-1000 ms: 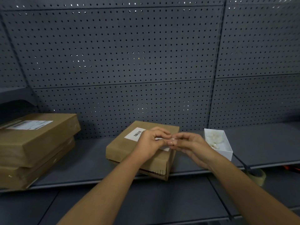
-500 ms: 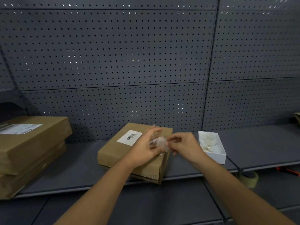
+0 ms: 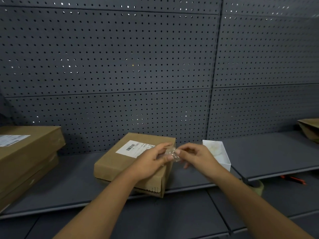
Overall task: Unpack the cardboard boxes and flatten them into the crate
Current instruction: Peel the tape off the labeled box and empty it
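Your left hand (image 3: 151, 163) and right hand (image 3: 195, 156), a second ago pinched tight together over the cardboard box (image 3: 131, 163), eased slightly apart. A small crumpled clear wrapper (image 3: 170, 153) came into sight between your fingertips. Your head turned right, so the stacked boxes (image 3: 25, 156) slid towards the left edge and a brown bag (image 3: 309, 128) appeared far right.

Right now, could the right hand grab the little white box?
Probably yes. The right hand is just beside the little white box, nothing lying between, but its fingers hold a clear wad.
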The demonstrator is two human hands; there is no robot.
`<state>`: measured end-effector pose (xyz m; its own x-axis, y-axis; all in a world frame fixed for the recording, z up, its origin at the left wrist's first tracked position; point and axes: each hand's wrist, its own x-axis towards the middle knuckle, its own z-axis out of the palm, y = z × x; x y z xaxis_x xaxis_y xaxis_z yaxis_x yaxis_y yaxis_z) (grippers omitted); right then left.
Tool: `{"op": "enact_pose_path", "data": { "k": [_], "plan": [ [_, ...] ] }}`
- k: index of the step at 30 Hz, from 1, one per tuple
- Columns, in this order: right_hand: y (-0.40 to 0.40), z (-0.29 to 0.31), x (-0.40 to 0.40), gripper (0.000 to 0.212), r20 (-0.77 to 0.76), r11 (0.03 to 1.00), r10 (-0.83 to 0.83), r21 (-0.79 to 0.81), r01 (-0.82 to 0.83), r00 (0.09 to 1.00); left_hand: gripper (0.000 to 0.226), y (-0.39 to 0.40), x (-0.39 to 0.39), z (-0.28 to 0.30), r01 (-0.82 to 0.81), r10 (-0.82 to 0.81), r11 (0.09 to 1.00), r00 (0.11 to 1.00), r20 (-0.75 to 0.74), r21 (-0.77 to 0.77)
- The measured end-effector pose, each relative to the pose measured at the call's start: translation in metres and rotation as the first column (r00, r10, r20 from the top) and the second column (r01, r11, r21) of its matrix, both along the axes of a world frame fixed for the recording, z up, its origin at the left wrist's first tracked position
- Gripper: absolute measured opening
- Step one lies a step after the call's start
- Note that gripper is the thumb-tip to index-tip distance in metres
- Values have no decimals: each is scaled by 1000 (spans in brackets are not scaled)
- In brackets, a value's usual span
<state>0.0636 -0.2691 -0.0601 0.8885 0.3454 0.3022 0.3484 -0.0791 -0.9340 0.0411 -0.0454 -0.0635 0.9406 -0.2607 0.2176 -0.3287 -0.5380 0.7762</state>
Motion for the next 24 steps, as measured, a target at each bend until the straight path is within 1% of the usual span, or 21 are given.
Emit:
{"op": "enact_pose_path", "data": {
  "k": [2, 4, 6, 7, 10, 11, 12, 13, 14, 16, 17, 18, 20, 22, 24],
  "plan": [
    [7, 0, 1, 13, -1, 1000, 17, 13, -17, 1000, 59, 1, 1, -2, -6, 6, 999, 1000, -7, -36],
    [10, 1, 4, 16, -33, 997, 28, 78, -25, 999, 62, 1, -1, -1, 3, -3, 998, 1000, 2, -65],
    [8, 5, 5, 16, -23, 995, 18, 96, -16, 1000, 72, 1, -1, 1, 14, -14, 998, 1000, 8, -65],
    [5, 8, 6, 14, -10, 994, -2, 105, 3, 1000, 82, 0, -1, -1, 17, -17, 999, 1000, 6, -48],
    [-6, 16, 11, 12, 13, 980, -120, 161, 116, 993, 124, 0, -1, -1, 8, -7, 1000, 999, -41, 15],
    [-12, 18, 14, 12, 13, 966, -171, 199, 165, 985, 129, 0, -2, -1, 1, 1, 999, 999, -51, 40],
    [-20, 19, 19, 12, 7, 943, -234, 243, 226, 972, 128, 0, -3, 0, -3, 7, 997, 999, -46, 75],
    [-28, 20, 24, 11, 4, 914, -316, 270, 303, 949, 121, 0, -4, 1, -19, 23, 991, 999, -27, 132],
    [-38, 19, 29, 11, 6, 881, -410, 262, 395, 912, 109, -1, -4, 3, -42, 42, 977, 999, 2, 209],
    [-58, 12, 39, 11, 26, 805, -582, 163, 571, 813, 80, -2, -4, 5, -77, 60, 931, 997, 58, 358],
    [-68, 5, 44, 9, 40, 770, -636, 103, 629, 771, 71, -3, -4, 5, -89, 64, 911, 995, 76, 402],
    [-76, -2, 48, 8, 56, 745, -667, 42, 666, 743, 67, -5, -5, 6, -100, 67, 898, 994, 91, 429],
    [-88, -13, 55, 9, 81, 711, -692, -96, 697, 717, 64, -8, -7, 9, -107, 71, 885, 993, 94, 454],
    [-93, -21, 60, 15, 112, 694, -682, -213, 688, 723, 63, -8, -8, 10, -109, 74, 880, 993, 92, 463],
    [-92, -27, 66, 21, 160, 677, -664, -285, 679, 730, 63, -8, -8, 10, -108, 73, 872, 993, 92, 478]
  ]
}}
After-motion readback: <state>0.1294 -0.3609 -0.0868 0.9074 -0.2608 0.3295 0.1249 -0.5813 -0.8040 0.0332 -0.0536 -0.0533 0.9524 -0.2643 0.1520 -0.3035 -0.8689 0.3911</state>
